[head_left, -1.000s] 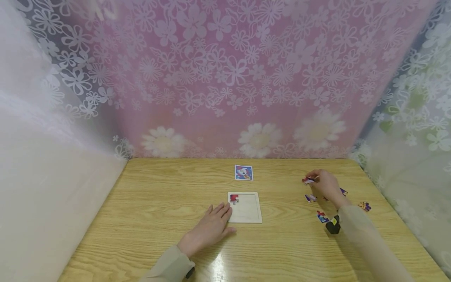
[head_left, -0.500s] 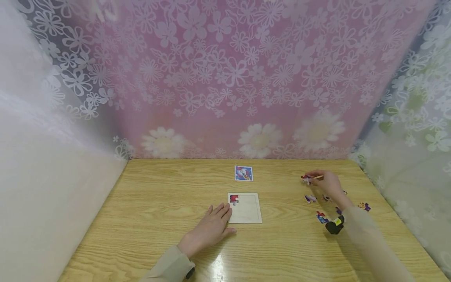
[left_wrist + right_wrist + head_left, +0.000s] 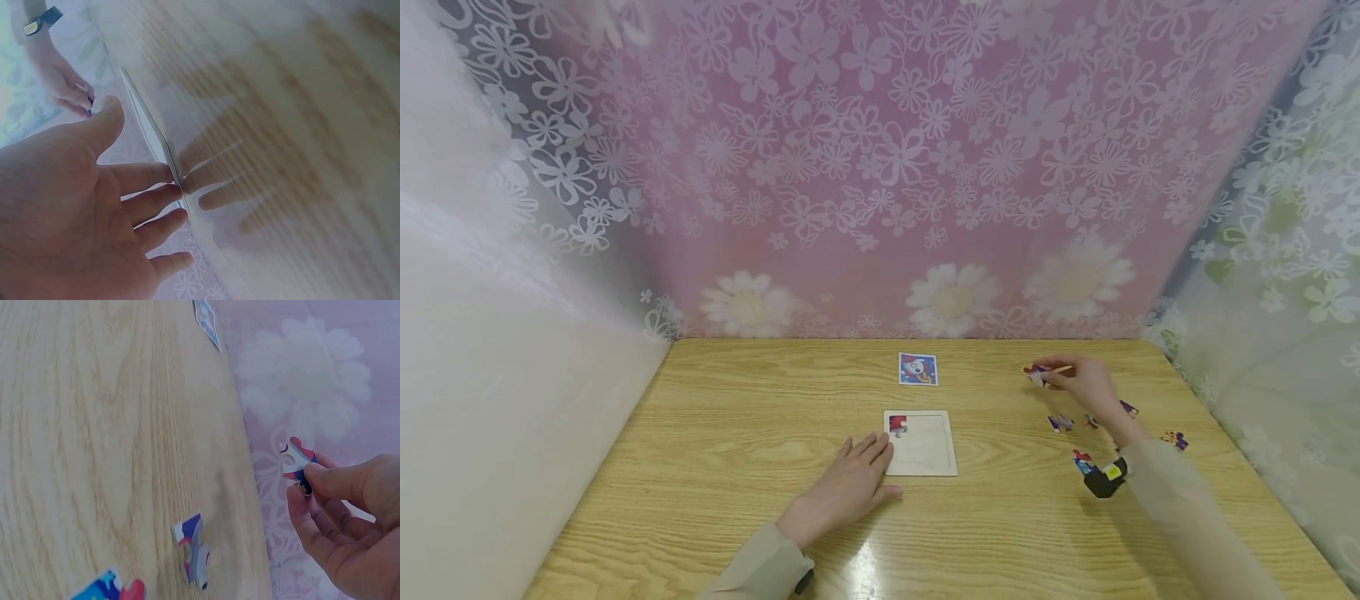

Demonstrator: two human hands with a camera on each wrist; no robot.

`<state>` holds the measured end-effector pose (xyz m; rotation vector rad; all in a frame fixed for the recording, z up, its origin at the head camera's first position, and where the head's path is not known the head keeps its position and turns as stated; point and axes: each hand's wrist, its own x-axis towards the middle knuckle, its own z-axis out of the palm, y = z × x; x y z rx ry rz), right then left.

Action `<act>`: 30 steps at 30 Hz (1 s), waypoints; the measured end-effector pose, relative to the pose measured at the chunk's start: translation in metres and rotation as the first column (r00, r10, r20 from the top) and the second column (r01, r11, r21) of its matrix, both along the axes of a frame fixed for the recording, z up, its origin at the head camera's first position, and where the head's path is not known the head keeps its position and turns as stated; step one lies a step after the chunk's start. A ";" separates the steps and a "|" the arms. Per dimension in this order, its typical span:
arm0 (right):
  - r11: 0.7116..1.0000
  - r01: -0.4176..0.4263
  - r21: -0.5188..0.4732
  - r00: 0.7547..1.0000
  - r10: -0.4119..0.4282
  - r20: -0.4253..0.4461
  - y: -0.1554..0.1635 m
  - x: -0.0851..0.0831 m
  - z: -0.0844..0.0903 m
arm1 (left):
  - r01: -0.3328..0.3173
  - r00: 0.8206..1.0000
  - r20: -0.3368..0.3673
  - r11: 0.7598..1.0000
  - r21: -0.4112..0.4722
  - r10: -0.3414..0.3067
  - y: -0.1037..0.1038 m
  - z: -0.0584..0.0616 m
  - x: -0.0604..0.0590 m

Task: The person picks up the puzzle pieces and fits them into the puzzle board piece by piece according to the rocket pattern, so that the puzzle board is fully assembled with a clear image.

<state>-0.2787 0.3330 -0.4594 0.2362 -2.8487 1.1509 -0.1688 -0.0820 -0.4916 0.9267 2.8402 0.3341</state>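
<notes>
My right hand (image 3: 1078, 382) pinches a small puzzle piece (image 3: 1036, 374) above the table's far right; in the right wrist view the puzzle piece (image 3: 295, 458) sits between thumb and fingers (image 3: 331, 481). My left hand (image 3: 850, 483) lies flat on the table with straight fingers (image 3: 147, 197) touching the left edge of the white puzzle frame (image 3: 928, 450). One red piece (image 3: 898, 424) sits in the frame's top left corner. A small picture card (image 3: 918, 368) lies beyond the frame.
Several loose pieces lie on the wooden table (image 3: 715, 433) near my right wrist, among them a purple one (image 3: 1060, 422) and a blue and red one (image 3: 1081, 461). Floral curtains (image 3: 880, 167) close in the table at the back and both sides.
My right hand has lifted the piece and moved it left and a little farther away. The left hand has stayed still at the frame.
</notes>
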 end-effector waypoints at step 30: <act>0.987 -0.125 -0.104 0.992 0.125 -0.007 -0.081 -0.007 -0.001 | 0.000 1.000 0.010 1.000 0.002 0.000 0.000 0.006 0.003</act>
